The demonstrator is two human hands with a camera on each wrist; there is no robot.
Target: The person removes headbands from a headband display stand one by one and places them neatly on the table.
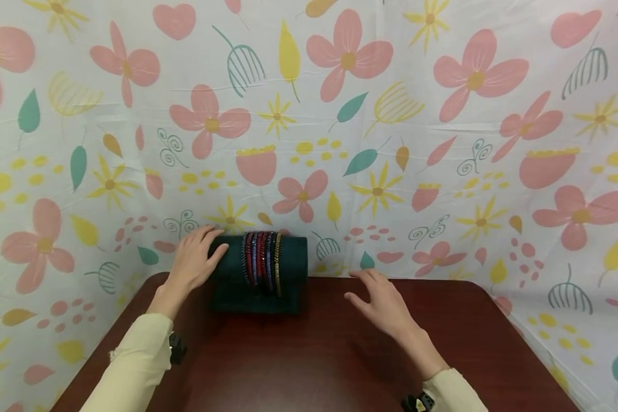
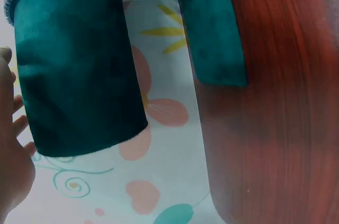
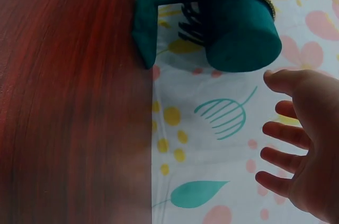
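Observation:
A dark green bracelet stand, a padded horizontal roll on a flat base, stands at the back of the table. Around its middle hang several beaded bracelets in blue, red, purple and gold. My left hand is at the roll's left end, fingers extended over the top and thumb toward the front. In the left wrist view, the green roll overlaps some of its fingertips. To the right of the stand, my right hand hovers with fingers spread and nothing in it. The right wrist view shows its fingers apart from the roll's end.
The dark red-brown wooden table has rounded back corners. Close behind it hangs a white cloth printed with flowers and leaves, which also runs along both sides. Dark wrist cameras are strapped at both sleeves.

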